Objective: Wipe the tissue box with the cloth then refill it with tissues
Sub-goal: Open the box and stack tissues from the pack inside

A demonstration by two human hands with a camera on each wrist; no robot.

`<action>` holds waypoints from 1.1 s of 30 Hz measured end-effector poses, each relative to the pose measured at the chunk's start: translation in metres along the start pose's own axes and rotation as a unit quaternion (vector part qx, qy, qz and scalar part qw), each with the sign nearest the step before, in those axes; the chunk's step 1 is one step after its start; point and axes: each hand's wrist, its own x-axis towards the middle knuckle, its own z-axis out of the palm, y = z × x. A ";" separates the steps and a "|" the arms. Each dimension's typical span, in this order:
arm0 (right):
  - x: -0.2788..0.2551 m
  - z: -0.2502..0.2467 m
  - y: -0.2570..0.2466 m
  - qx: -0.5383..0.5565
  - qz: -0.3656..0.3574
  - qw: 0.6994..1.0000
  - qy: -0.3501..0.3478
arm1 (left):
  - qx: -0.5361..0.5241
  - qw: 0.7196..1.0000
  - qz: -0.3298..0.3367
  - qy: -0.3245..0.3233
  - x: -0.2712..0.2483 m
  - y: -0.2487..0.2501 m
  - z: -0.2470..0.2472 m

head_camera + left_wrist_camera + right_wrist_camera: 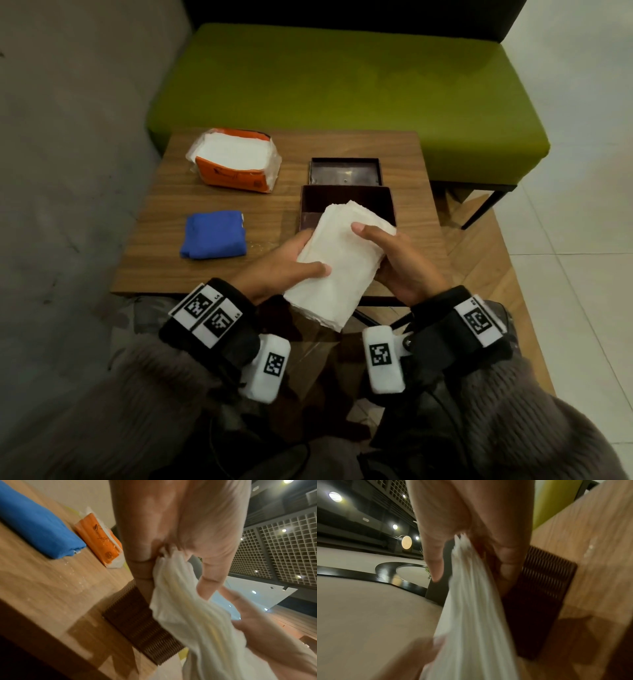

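I hold the thick white stack of folded tissues (337,263) between both hands, above the near edge of the wooden table (219,270). My left hand (284,262) has its grip clamped on the stack's left side, thumb lying across the top. My right hand (399,263) is clamped on the right side, thumb on top and fingers underneath. The stack's long axis runs from near me, low and left, up and away to the right. Its far end hangs over the open dark brown woven tissue box (346,205), hiding much of the inside. In both wrist views the sheets are blurred, and I cannot tell whether they touch the box.

Just behind the box lies its dark brown lid (345,171). To the left sits the folded blue cloth (215,234), and beyond it the opened orange tissue pack (236,161). Past the table stands a green upholstered bench (342,92).
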 end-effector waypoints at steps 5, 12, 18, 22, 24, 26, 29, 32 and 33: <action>0.012 -0.014 -0.022 -0.129 -0.019 0.991 0.041 | 0.031 0.999 0.002 0.013 0.015 0.019 -0.019; 0.029 -0.027 -0.038 -0.062 -0.089 0.984 0.142 | -0.290 0.952 -0.009 0.095 0.034 0.017 -0.019; 0.044 -0.030 -0.029 -0.193 -0.082 0.959 0.189 | 0.051 0.957 0.060 0.277 0.062 0.025 -0.016; 0.048 -0.036 -0.027 -0.414 -0.099 0.878 0.220 | 0.233 0.916 0.073 0.317 0.072 0.025 -0.013; 0.050 -0.038 -0.027 -0.526 -0.076 0.819 0.216 | 0.293 0.894 0.061 0.332 0.073 0.022 -0.013; 0.051 -0.038 -0.026 -0.576 -0.054 0.790 0.203 | 0.355 0.875 0.048 0.326 0.075 0.017 -0.013; 0.054 -0.034 -0.027 -0.636 -0.033 0.751 0.177 | 0.466 0.837 0.005 0.288 0.078 0.014 -0.014; 0.057 -0.029 -0.027 -0.673 -0.019 0.721 0.164 | 0.488 0.826 -0.003 0.282 0.079 0.014 -0.016; 0.057 -0.027 -0.025 -0.671 -0.024 0.722 0.166 | 0.468 0.832 0.014 0.296 0.079 0.015 -0.018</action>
